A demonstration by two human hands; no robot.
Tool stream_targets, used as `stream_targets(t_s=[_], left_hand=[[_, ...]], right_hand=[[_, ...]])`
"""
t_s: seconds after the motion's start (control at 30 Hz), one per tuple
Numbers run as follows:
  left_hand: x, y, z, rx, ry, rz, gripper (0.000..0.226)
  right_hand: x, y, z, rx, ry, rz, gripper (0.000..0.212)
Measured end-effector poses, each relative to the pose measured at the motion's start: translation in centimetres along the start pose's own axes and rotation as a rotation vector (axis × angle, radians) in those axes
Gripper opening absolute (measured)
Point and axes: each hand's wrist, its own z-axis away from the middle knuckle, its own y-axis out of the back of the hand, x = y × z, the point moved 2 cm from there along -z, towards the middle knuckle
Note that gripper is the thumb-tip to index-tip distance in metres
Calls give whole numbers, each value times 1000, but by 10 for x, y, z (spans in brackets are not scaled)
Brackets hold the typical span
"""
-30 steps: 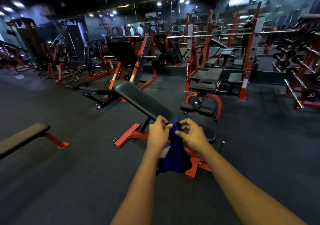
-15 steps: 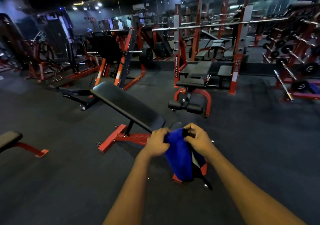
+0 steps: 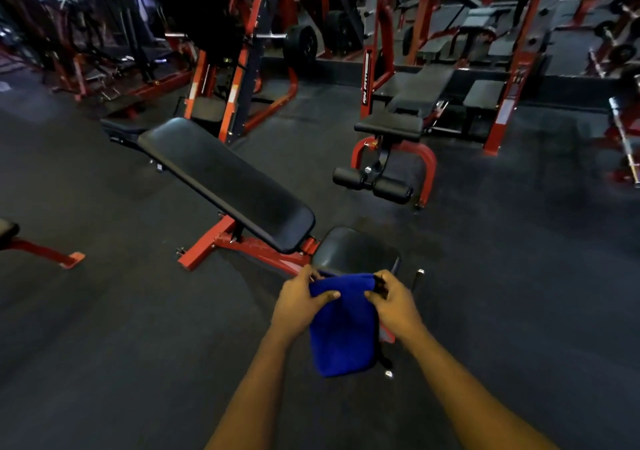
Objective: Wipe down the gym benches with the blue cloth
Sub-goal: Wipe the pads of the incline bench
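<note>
A blue cloth (image 3: pixel 343 328) hangs folded in front of me, held at its top edge by both hands. My left hand (image 3: pixel 299 302) pinches the cloth's upper left corner and my right hand (image 3: pixel 394 302) pinches the upper right. Just beyond the hands stands an incline bench with a red frame: its small black seat pad (image 3: pixel 353 250) is right behind the cloth, and its long black back pad (image 3: pixel 225 179) slopes up and away to the left. The cloth hides the near end of the bench frame.
A second bench with roller pads (image 3: pixel 388 127) sits inside a red rack at the right. A flat bench's end and red foot (image 3: pixel 45 252) show at the left edge. Loaded barbell racks (image 3: pixel 242 37) and machines line the back. Dark rubber floor (image 3: pixel 138 328) surrounds me.
I have come closer to the incline bench and my view has tilted down. My hands have drawn the cloth's top edge out wider, so it hangs flatter.
</note>
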Motion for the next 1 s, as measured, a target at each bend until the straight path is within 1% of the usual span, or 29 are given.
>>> stream_targets(t_s=[0.13, 0.27, 0.4, 0.53, 0.63, 0.7, 0.77, 0.8, 0.83, 0.9, 0.93, 0.97, 1.0], left_hand=[[-31, -29, -50, -97, -7, 35, 28], [-66, -66, -106, -145, 6, 49, 25], [-87, -103, -151, -154, 2, 60, 21], [-114, -141, -194, -104, 26, 97, 25], [-130, -169, -224, -51, 40, 143, 32], [-142, -187, -245, -50, 28, 196, 37], [-160, -205, -264, -70, 8, 181, 37], [-169, -212, -272, -63, 10, 158, 36], [-185, -222, -282, -50, 20, 121, 33], [-216, -234, -299, 3, 76, 25, 29], [-236, -244, -311, 46, 107, -27, 28], [-252, -249, -319, 84, 140, -75, 29], [-271, -257, -330, 128, 163, -122, 30]], right_hand=[[33, -7, -47, 83, -101, 33, 15], [61, -13, -100, 205, -162, 76, 30], [87, -18, -142, 264, -175, 133, 39], [116, -23, -189, 301, -113, 220, 38], [141, -26, -230, 406, -56, 253, 38], [164, -26, -262, 493, -55, 260, 32], [196, -29, -294, 540, -115, 261, 26], [211, -29, -310, 520, -161, 295, 31], [231, -35, -327, 436, -215, 363, 44], [262, -49, -352, 151, -290, 521, 72], [281, -60, -365, 34, -289, 601, 80], [295, -69, -371, -36, -277, 682, 82], [311, -80, -378, -44, -249, 759, 82]])
